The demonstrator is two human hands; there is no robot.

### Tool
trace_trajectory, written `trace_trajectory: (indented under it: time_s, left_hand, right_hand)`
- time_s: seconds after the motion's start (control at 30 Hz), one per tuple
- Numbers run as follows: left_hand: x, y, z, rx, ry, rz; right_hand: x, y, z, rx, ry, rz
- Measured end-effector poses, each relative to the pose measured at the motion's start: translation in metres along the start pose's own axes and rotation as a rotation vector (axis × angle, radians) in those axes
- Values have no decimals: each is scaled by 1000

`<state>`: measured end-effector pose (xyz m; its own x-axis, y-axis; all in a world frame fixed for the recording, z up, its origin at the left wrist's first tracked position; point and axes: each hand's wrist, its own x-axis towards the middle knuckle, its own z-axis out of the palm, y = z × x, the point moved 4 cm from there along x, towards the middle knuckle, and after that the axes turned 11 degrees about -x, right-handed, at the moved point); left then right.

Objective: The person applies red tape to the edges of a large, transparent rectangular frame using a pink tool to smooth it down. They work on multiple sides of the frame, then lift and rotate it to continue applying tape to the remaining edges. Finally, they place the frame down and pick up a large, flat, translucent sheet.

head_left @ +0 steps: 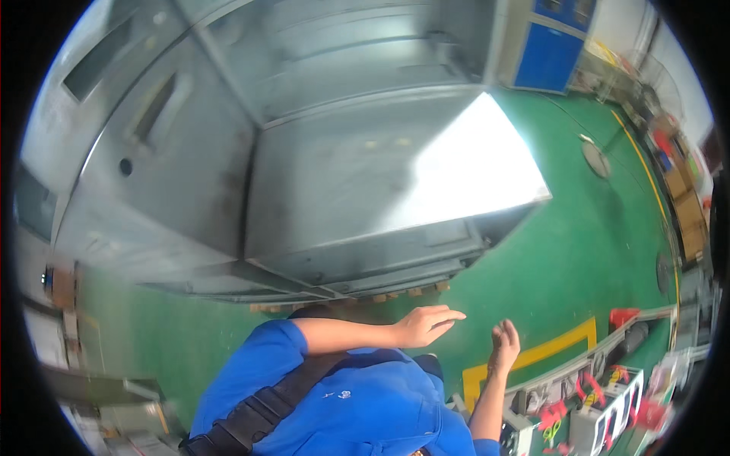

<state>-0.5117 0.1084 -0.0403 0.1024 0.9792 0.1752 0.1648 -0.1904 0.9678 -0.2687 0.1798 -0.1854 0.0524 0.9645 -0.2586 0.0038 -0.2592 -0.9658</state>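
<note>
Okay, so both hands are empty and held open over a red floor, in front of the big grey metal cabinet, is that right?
Not quite: the floor is green, not red, as the head view shows. The rest stands: left hand and right hand are empty and open, in front of the big grey metal cabinet.

Left grip (pixel 424 325) open (fingers extended); right grip (pixel 503 340) loosely curled, empty.

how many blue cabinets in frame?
1: a blue cabinet at the top right, behind the big grey metal enclosure. Others may be hidden behind that enclosure.
</note>
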Motion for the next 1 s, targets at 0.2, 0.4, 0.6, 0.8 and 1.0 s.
trace_trajectory:
  time_s: [0.2, 0.4, 0.6, 0.8, 1.0]
  left_hand:
    - [-49, 98, -149, 673, 629, 378]
    - [-111, 65, -294, 731, 1127, -225]
    - [-97, 41, -324, 503, 1051, -733]
    - [-101, 46, -327, 481, 1116, -710]
    - [-88, 52, -324, 491, 1095, -818]
  right_hand:
    - [121, -120, 74, -59, -106, -266]
    - [203, -211, 152, 131, -487, -157]
    - [211, -246, 204, 49, -668, 94]
    - [215, -246, 221, 69, -723, 233]
    - [287, -193, 206, -101, -728, 50]
